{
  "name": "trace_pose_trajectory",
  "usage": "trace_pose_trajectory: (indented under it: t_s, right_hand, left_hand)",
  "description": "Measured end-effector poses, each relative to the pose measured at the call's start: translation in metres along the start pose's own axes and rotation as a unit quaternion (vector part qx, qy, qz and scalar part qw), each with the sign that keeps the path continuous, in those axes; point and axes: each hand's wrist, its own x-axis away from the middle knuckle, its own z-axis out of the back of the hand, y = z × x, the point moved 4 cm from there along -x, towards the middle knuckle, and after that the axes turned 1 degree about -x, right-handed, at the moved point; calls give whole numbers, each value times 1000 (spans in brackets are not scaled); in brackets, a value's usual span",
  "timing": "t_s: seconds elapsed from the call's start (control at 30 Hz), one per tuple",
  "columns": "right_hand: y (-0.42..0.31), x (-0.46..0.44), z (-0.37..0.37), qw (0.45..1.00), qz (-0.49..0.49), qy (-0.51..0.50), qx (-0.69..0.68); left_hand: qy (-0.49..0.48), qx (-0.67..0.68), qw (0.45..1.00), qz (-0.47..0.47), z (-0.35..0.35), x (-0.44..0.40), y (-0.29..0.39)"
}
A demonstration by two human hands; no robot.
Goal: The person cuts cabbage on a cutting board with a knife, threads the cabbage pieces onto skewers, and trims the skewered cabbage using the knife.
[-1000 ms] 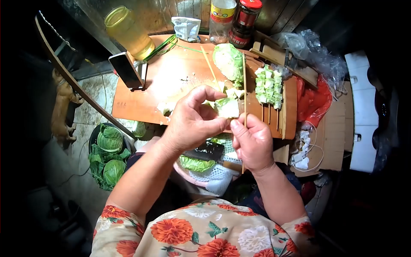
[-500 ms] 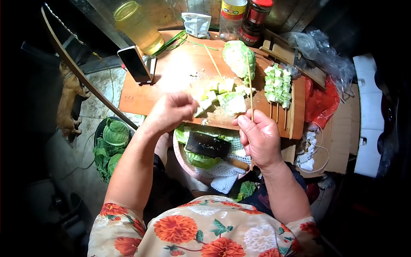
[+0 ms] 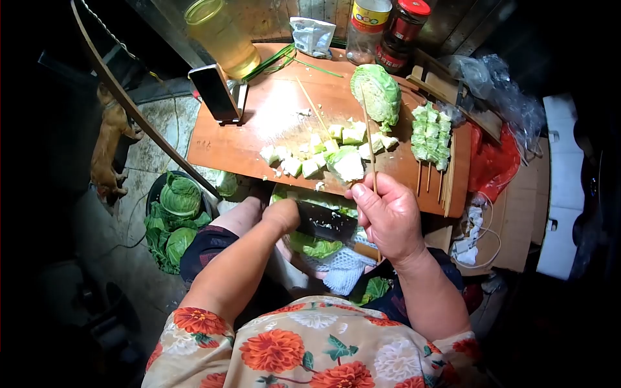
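My right hand [image 3: 389, 210] grips a thin wooden skewer [image 3: 370, 145] that points up over the board's near edge. My left hand [image 3: 283, 215] is low over the basin, beside the dark blade of a cleaver [image 3: 326, 222]; its fingers are hidden from me. Cut cabbage chunks [image 3: 310, 167] lie on the wooden board [image 3: 252, 145], with a larger cabbage piece [image 3: 346, 164] close to my right hand. Another skewer [image 3: 310, 103] rests behind the chunks. Half a cabbage [image 3: 377, 96] sits further back, and threaded cabbage skewers [image 3: 431, 137] lie at the right.
A phone on a stand [image 3: 215, 94] and a jar of yellow liquid [image 3: 226, 42] stand at the board's left. Jars [image 3: 404, 29] are at the back. Whole cabbages [image 3: 180, 197] fill a tub on the floor, left. A dog [image 3: 108, 149] lies beyond. Red plastic [image 3: 491, 158] is right.
My left hand has moved down from above the chunks to the basin beside the cleaver. My right hand still holds the skewer, nearly in place. The view has shifted slightly.
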Motion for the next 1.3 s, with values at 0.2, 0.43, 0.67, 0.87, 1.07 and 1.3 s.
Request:
trace_pose_trajectory:
  t_s: [0.2,0.43,0.67,0.87,1.07,1.3]
  right_hand:
    - [5,0,-4,1000,-1,-5,4]
    - [8,-2,-2,998,35,-17,42]
    - [8,-1,0,999,36,-11,34]
    - [12,-1,-1,993,74,-31,83]
    - [13,-2,-4,994,67,-20,84]
    - [13,-1,-3,988,85,-32,123]
  left_hand:
    - [32,-53,995,-82,-6,43,41]
    - [153,21,988,16,29,28,13]
    - [114,49,992,-37,15,-7,-22]
    - [-37,-13,998,-57,19,-24,-13]
    - [-17,-23,989,-144,-75,-113,-62]
    - [75,-6,982,-176,-101,-137,-82]
